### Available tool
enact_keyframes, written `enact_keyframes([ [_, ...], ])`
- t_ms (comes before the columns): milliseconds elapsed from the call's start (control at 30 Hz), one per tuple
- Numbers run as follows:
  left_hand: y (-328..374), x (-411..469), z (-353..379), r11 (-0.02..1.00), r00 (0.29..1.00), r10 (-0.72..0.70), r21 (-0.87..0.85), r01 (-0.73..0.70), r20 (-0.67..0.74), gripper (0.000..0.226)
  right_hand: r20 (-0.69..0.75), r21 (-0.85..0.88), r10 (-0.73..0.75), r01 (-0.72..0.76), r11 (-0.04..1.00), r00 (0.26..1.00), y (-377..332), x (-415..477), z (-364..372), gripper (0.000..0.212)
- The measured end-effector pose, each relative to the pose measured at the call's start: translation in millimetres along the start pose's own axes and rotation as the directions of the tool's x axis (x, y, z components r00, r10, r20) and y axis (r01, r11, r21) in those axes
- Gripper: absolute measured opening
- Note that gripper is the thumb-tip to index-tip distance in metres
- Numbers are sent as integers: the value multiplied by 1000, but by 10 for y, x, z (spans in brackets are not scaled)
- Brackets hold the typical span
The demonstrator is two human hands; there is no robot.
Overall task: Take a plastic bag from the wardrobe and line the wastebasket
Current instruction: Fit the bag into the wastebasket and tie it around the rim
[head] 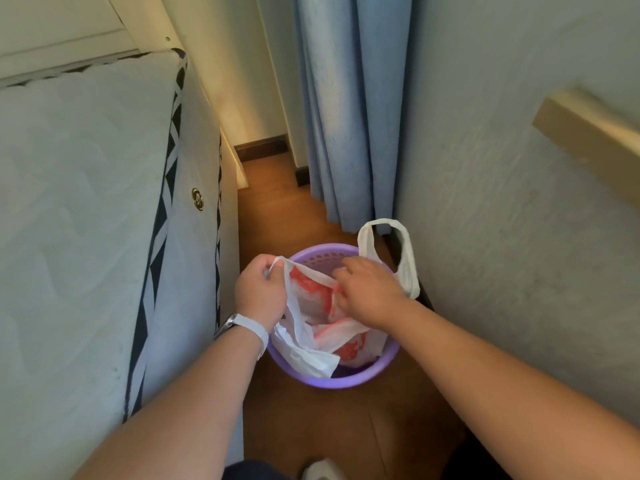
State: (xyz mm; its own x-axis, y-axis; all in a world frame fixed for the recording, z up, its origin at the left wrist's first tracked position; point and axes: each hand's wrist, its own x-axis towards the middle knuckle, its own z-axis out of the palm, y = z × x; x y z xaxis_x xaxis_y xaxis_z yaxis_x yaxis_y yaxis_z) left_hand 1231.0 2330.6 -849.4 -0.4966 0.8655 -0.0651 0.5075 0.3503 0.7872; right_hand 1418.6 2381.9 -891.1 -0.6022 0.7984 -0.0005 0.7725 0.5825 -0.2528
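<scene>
Midway through the lining step. Bag (301, 341) low centre of frame, slumped inside basket (332, 382), loop (408, 268) poking up at the right. Pinched at its left edge by left hand (259, 292), at mid-mouth by right hand (367, 289). Probably needed next: mouth pulled wide, then folded over the rim.

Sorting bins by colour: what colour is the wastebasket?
Purple wastebasket, clearest in the head view.
</scene>
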Motion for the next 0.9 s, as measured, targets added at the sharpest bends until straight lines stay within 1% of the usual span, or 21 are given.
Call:
enact_keyframes([
  [67,-47,71,8,1000,996,-15,6,15,-83,22,-29,-100,82,-84,991,996,204,-45,78,33],
  [133,-119,160,28,999,986,-43,20,47,-159,22,-50,-141,129,-135,981,990,337,-121,132,34],
  [233,-189,257,40,989,960,-143,-56,133,-240,21,-27,-98,244,-246,964,969,490,-207,181,33],
  [300,-208,262,31,984,947,-179,-56,170,-268,23,-44,-65,322,-325,944,946,560,-243,154,30],
  [367,-222,237,20,984,948,-174,-23,174,-265,24,-106,-21,357,-361,932,928,617,-285,123,24],
  [433,-235,226,5,985,957,-168,7,175,-237,23,-151,13,356,-358,934,922,640,-315,84,18],
  [533,-213,203,1,980,978,-165,88,176,-125,22,-191,94,327,-314,945,926,635,-333,-17,18],
  [600,-172,202,-7,967,991,-104,225,120,-80,29,-184,143,319,-295,945,930,595,-333,-90,18],
  [667,-92,202,-1,918,996,-14,394,50,-93,43,-185,169,308,-279,945,933,545,-330,-115,18],
  [700,-31,190,4,891,991,73,453,-14,-112,46,-190,186,310,-276,943,932,522,-326,-122,18],
  [733,33,172,16,863,974,192,493,-110,-119,46,-196,206,315,-275,939,929,513,-321,-117,19],
  [800,169,107,60,783,907,418,530,-326,-60,39,-218,234,336,-285,930,916,506,-305,-122,20],
  [833,210,74,95,726,863,505,534,-433,15,34,-233,241,349,-294,925,907,508,-299,-129,20],
  [867,236,47,135,666,819,562,523,-532,116,29,-251,249,362,-302,920,898,510,-293,-134,20],
  [900,243,29,188,617,780,580,498,-609,235,26,-268,255,370,-305,918,890,513,-293,-141,20],
])
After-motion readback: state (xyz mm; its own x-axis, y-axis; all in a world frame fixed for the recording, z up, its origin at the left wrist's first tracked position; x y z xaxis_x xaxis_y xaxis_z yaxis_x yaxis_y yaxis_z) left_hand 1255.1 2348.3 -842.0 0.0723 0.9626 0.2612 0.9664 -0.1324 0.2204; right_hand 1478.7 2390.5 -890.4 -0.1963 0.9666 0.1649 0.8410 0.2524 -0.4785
